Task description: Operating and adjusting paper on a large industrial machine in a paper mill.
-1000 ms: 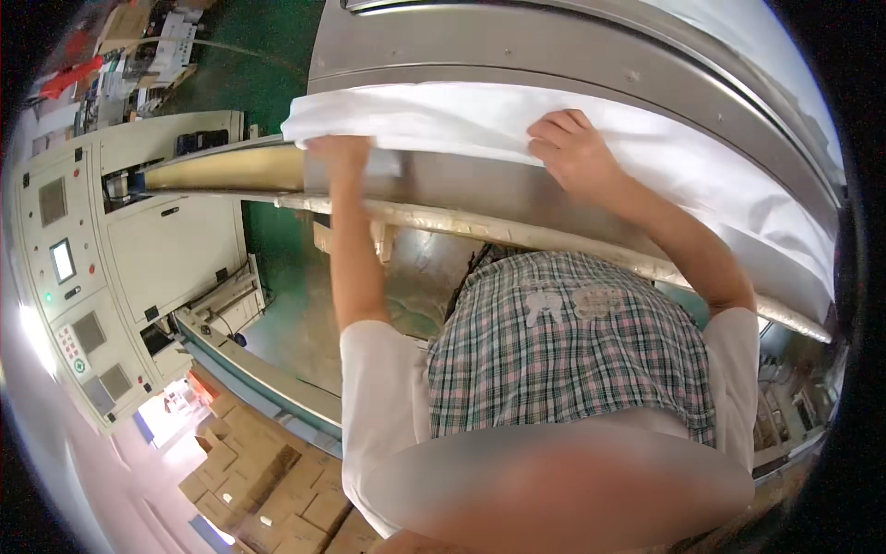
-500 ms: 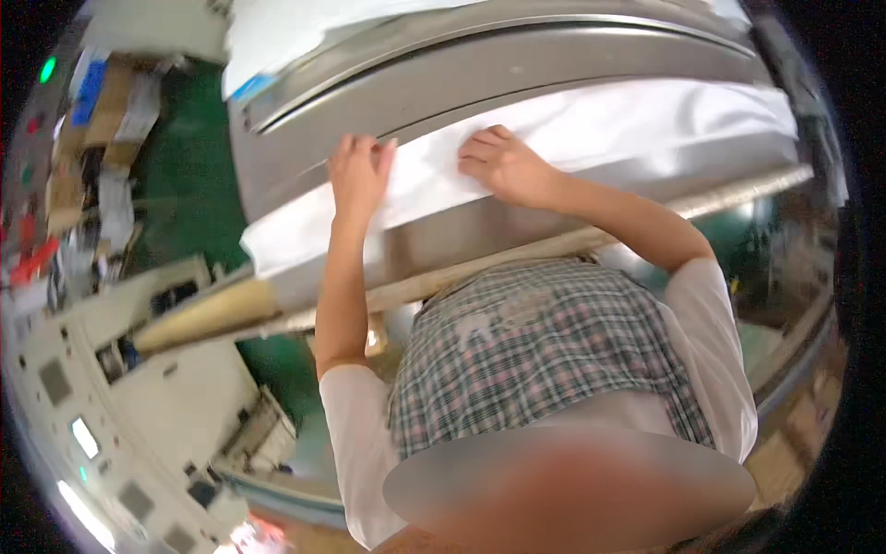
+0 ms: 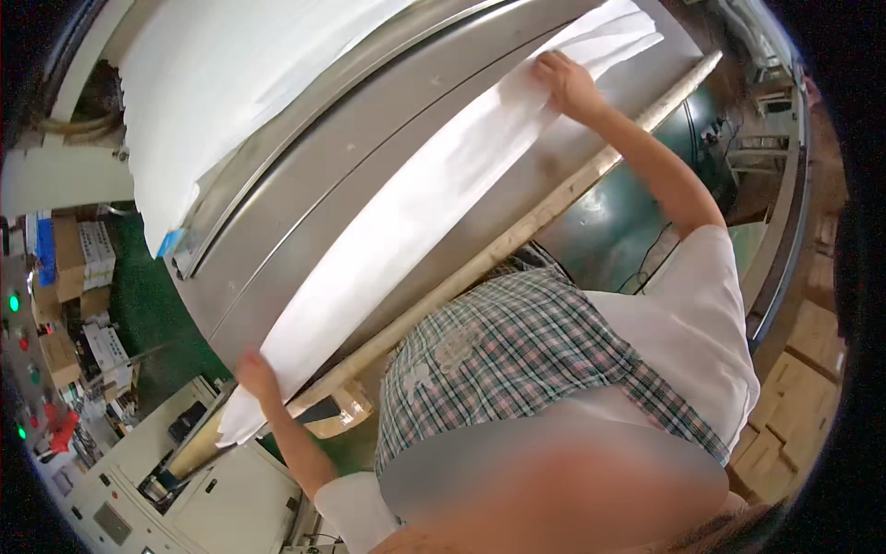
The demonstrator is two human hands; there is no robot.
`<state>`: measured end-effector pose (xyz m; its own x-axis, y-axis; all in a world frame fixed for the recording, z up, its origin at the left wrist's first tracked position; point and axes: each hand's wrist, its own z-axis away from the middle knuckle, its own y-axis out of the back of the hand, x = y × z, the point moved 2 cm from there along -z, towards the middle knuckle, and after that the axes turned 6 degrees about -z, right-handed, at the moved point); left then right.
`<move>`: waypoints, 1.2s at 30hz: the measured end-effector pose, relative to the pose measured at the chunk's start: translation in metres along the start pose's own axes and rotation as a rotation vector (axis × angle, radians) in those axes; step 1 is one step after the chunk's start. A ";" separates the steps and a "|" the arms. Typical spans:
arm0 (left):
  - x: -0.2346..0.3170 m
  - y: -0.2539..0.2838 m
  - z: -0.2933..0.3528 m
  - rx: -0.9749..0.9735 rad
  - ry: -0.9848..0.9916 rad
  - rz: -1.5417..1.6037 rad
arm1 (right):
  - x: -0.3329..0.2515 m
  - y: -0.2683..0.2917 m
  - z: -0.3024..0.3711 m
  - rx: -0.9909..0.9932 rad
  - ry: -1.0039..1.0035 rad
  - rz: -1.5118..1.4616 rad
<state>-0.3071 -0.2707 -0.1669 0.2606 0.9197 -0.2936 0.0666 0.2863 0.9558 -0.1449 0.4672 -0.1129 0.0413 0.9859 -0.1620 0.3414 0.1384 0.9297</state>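
A long folded strip of white cloth [image 3: 397, 217] lies slantwise over a grey metal surface [image 3: 305, 212]. Near its far right end, my right hand [image 3: 565, 88] has its fingers bent over the cloth, gripping it by the upper edge. Wrinkles gather in the fabric beside those fingers. At the near left end, my left hand [image 3: 257, 377] is against the strip's upper edge; motion smears its fingers, so their grip cannot be made out.
Between me and the metal surface runs a long pale roller [image 3: 498, 247]. Beyond a metal bar hangs a large white sheet [image 3: 221, 102]. A control cabinet [image 3: 226, 503] stands at lower left, cardboard boxes [image 3: 66, 249] farther left. Wooden boxes [image 3: 780, 411] are at right.
My hands have moved far apart, the left toward the strip's near left end and the right toward its far end. The strip looks smoother, and the whole view has turned.
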 end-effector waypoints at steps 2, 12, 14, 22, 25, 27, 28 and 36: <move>0.007 0.018 -0.004 -0.048 0.233 -0.067 | 0.040 0.003 -0.002 0.055 -0.059 0.043; 0.135 0.047 -0.006 0.055 0.364 0.082 | 0.255 0.037 0.012 0.132 -0.620 0.445; 0.158 0.060 -0.011 0.040 0.377 0.103 | 0.301 0.043 0.028 0.174 -0.706 0.579; 0.199 0.076 -0.017 -0.050 0.370 0.028 | 0.384 0.058 0.024 0.067 -0.722 0.093; 0.195 0.075 -0.010 -0.119 0.408 0.032 | 0.341 -0.011 0.001 -0.342 -0.634 -0.035; 0.202 0.074 -0.020 -0.149 0.377 0.046 | 0.350 -0.033 0.016 0.031 -0.441 0.297; 0.202 0.073 -0.018 -0.182 0.377 0.040 | 0.351 -0.034 0.013 0.025 -0.432 0.287; 0.128 0.045 0.006 -0.134 0.492 0.009 | 0.280 0.012 -0.010 -0.738 -0.685 -0.398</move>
<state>-0.2652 -0.1414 -0.1616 -0.2256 0.9307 -0.2878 -0.0658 0.2802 0.9577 -0.1387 0.7458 -0.1434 0.6465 0.6275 -0.4339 -0.1937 0.6851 0.7022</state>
